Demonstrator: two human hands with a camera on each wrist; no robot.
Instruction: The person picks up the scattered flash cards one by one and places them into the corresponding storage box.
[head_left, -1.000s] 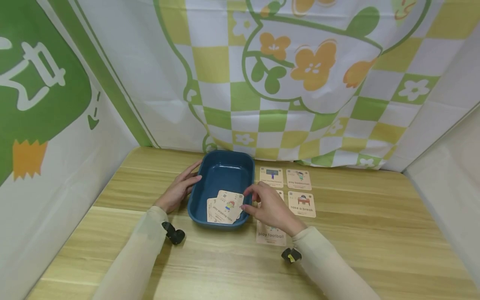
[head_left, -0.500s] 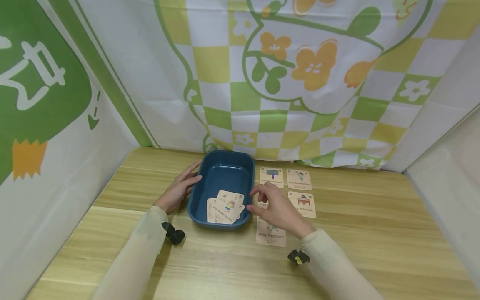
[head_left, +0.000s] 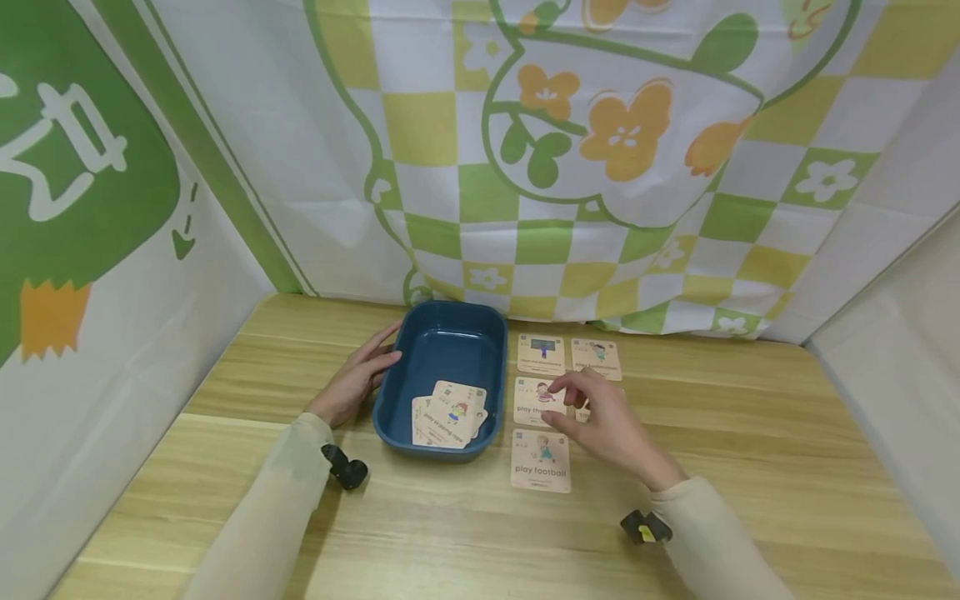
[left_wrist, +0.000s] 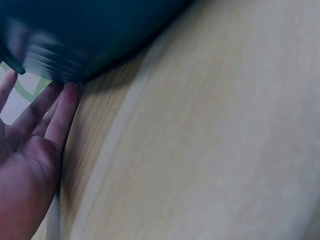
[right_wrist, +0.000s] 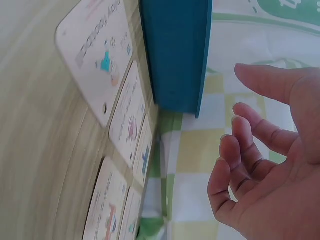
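Note:
A dark blue tray (head_left: 450, 354) stands on the table, holding several overlapping picture cards (head_left: 453, 415) at its near end. My left hand (head_left: 351, 387) rests against the tray's left side with fingers extended; in the left wrist view the fingertips (left_wrist: 71, 90) touch its outer wall. To the tray's right, my right hand (head_left: 603, 421) hovers over the laid-out cards. Its thumb and loosely bent fingers are apart with nothing between them, as the right wrist view confirms. Below it lie a "play football" card (head_left: 542, 462) and another "play" card (head_left: 532, 400); the "take a break" card (right_wrist: 107, 205) is mostly covered in the head view.
A blackboard picture card (head_left: 542, 354) and a badminton card (head_left: 596, 357) form the back row. Behind the wooden table (head_left: 450, 533) hangs a checked cloth (head_left: 487, 192). A printed wall (head_left: 150, 317) borders the left side.
My right hand has moved right, from the tray's right rim to over the cards, uncovering the middle "play" card and covering "take a break". The left hand and tray stay put.

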